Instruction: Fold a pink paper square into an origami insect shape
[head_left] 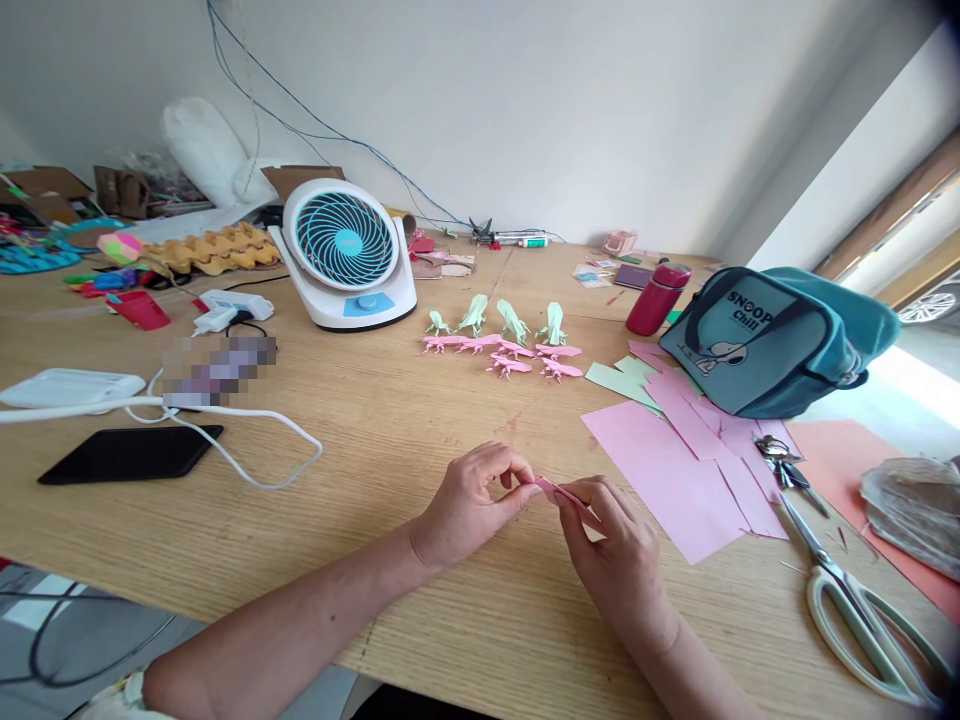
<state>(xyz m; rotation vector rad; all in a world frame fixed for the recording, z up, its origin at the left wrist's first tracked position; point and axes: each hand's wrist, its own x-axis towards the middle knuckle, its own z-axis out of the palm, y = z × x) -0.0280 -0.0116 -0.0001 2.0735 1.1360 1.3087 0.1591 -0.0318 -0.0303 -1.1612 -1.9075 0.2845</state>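
Note:
Both my hands hold a narrow folded piece of pink paper (550, 490) just above the wooden table (315, 555). My left hand (480, 495) pinches its left end between thumb and fingertips. Round the longer part of the strip, my right hand (615, 540) has its thumb and fingers closed, hiding some of it. Farther back stand several folded green paper insects (512, 322), with several pink paper insects (510, 365) in front of them. A large pink sheet (667, 480) lies right of my right hand, beside smaller green paper pieces (622, 382).
Scissors (847, 610) and keys (784, 460) lie at the right, near a teal bag (765, 340) and a red flask (658, 298). A white fan (345, 250) stands back left. A white cable (292, 480) and a black phone-like slab (127, 453) lie left.

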